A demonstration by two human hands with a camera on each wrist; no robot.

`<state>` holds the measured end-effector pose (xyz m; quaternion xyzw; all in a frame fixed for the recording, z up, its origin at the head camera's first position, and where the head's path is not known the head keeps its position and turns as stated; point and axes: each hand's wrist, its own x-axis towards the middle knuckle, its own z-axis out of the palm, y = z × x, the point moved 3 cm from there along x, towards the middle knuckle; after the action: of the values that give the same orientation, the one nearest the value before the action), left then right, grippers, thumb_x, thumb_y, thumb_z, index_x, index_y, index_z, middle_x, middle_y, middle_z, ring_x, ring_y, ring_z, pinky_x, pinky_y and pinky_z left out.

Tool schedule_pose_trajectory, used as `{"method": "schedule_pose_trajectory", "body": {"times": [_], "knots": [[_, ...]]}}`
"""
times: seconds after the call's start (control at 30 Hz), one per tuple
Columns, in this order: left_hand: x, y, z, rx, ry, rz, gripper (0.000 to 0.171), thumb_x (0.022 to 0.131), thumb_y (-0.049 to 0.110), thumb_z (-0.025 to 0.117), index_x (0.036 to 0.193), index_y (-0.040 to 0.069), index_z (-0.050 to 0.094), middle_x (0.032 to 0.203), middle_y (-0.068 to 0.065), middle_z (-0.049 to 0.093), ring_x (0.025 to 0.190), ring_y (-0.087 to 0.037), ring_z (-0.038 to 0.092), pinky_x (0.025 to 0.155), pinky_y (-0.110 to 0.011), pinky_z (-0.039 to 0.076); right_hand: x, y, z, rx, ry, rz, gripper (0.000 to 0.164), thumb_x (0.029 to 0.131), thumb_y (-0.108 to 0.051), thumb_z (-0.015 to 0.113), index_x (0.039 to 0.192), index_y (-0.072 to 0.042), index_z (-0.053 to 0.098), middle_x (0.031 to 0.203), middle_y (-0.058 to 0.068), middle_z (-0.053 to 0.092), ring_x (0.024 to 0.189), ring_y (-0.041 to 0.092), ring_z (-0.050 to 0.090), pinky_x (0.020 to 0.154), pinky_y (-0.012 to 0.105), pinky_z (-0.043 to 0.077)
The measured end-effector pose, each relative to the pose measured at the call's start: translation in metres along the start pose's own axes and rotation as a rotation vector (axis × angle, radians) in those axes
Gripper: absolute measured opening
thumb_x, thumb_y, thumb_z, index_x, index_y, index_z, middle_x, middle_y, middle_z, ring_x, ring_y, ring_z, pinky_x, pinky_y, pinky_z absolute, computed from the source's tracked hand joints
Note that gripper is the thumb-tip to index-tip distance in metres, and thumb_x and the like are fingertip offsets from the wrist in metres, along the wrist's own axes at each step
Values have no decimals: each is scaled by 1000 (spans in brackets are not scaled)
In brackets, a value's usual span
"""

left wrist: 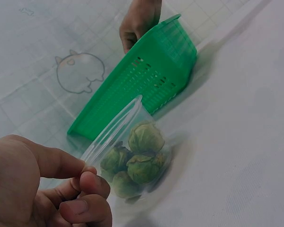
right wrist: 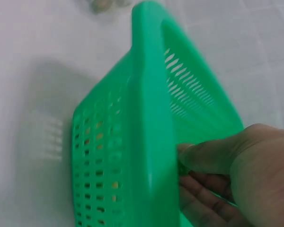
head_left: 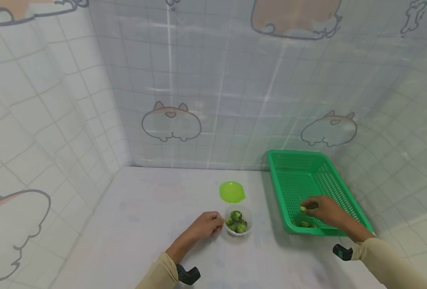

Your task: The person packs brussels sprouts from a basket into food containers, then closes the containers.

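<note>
The right-hand grip (head_left: 323,208) pinches one small, round, green Brussels sprout (head_left: 303,208) between thumb and fingers, over the near end of a rectangular, perforated green plastic basket (head_left: 277,192). The left-hand grip (head_left: 207,225) pinches the rim of a round, clear plastic bowl (left wrist: 141,105) standing on the white-covered table (head_left: 144,208). The sprout should be light, firm and a little slick, its outer leaves easily bruised; a gentle thumb-and-finger hold around its widest part seems best. The bowl looks thin and flexible, so its rim probably suits a light pinch. Count: one basket, one bowl, one flat lime-green lid (head_left: 232,192) behind it, four sprouts visible in the bowl, one held; the number inside the basket cannot be told.
</note>
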<state>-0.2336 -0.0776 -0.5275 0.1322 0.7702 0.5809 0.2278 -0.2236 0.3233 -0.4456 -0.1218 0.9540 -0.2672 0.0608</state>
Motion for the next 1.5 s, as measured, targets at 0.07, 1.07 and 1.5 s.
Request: {"method": "schedule_pose_trajectory", "body": {"times": [0.07,1.07,1.5], "knots": [[0,0,0,0,2,-3,25,101,20,56,88,-1,62,69,0,54,56,-12,42,54,-26,37,-1,-4,-1,24,15,0,31,93,-24,73,118,-5,72,111,9,73,103,31,67,81,47,55],[-1,-2,-1,-5,9,-14,25,100,21,59,84,2,62,66,1,53,54,-11,40,51,-25,34,4,-59,26,457,-84,-46,38,96,-29,69,129,-12,67,130,13,65,111,4,63,85,35,56],[1,-2,-1,4,0,-11,23,99,21,59,83,4,61,66,1,53,53,-12,40,50,-26,33,24,-95,43,471,-125,-29,37,94,-32,72,126,-15,69,126,5,67,118,30,63,87,32,55]]}}
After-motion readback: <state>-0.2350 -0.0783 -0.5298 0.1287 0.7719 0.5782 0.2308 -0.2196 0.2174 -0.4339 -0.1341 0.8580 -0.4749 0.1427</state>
